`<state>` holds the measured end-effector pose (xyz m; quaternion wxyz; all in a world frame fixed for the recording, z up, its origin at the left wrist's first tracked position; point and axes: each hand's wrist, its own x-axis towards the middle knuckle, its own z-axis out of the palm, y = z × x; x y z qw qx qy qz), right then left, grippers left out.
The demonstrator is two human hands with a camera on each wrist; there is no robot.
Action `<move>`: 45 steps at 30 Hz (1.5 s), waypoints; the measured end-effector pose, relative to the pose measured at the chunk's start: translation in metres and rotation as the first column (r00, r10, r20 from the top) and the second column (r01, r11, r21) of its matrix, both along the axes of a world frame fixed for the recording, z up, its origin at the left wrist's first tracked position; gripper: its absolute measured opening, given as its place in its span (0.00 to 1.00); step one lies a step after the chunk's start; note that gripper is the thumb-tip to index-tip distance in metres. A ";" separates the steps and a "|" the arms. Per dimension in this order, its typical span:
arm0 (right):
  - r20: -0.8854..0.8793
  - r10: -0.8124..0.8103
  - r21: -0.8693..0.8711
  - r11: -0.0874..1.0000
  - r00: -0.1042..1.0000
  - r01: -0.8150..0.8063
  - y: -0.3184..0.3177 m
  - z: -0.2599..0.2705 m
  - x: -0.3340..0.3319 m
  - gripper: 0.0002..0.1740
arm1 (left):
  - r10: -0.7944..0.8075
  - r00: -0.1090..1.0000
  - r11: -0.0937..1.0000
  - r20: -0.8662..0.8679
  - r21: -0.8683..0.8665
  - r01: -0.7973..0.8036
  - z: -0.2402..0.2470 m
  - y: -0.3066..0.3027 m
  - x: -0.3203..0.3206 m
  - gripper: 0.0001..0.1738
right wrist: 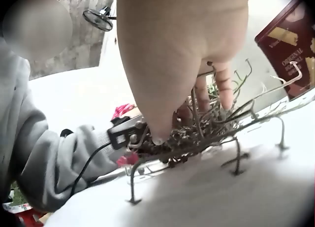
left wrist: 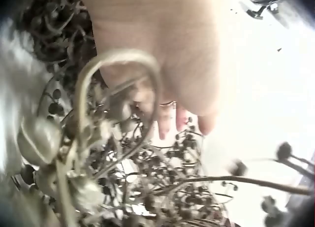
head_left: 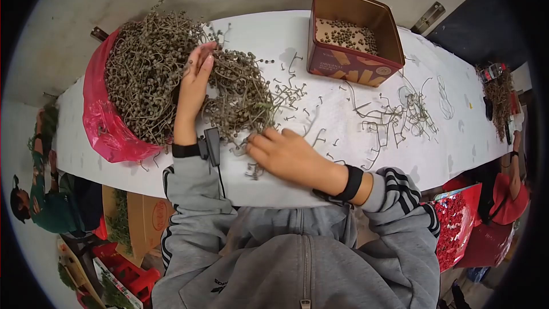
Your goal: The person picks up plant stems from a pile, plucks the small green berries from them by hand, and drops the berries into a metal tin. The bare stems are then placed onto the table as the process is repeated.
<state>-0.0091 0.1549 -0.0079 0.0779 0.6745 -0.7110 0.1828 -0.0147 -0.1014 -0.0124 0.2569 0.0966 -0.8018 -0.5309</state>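
Note:
Brown stems with small round heads form a large heap (head_left: 146, 74) in a pink bag (head_left: 106, 120) and a smaller pile (head_left: 243, 94) beside it. My left hand (head_left: 194, 88) rests between them, fingers loosely bent at the smaller pile's upper left edge; in the left wrist view the hand (left wrist: 157, 54) reaches over stems (left wrist: 182, 163), fingers apart, its grip partly hidden. At the smaller pile's near edge, my right hand (head_left: 291, 157) has its fingers curled round some stems. The right wrist view shows this hand (right wrist: 182, 49) with thumb and fingers about the stems (right wrist: 197, 133).
A dark red tin (head_left: 354, 71) holding loose round heads stands at the back of the white table (head_left: 274, 191). Bare stalks (head_left: 380, 120) lie scattered right of the pile. People sit at the far left (head_left: 48, 206) and far right (head_left: 512, 189), near boxes on the floor.

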 end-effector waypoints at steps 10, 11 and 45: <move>0.477 -0.127 -0.295 0.909 0.869 0.295 0.006 0.031 -0.085 0.13 | -0.016 0.999 0.948 -0.052 -0.319 -0.001 0.070 0.092 0.022 0.17; 0.614 -0.149 -0.272 0.882 0.775 0.384 0.006 0.031 -0.086 0.10 | -0.103 0.991 0.929 -0.084 -0.364 0.065 0.066 0.105 0.015 0.14; 0.513 -0.183 -0.250 0.903 0.839 0.349 0.020 0.019 -0.086 0.04 | -0.178 0.955 0.980 0.237 -0.043 0.193 0.013 0.121 0.014 0.09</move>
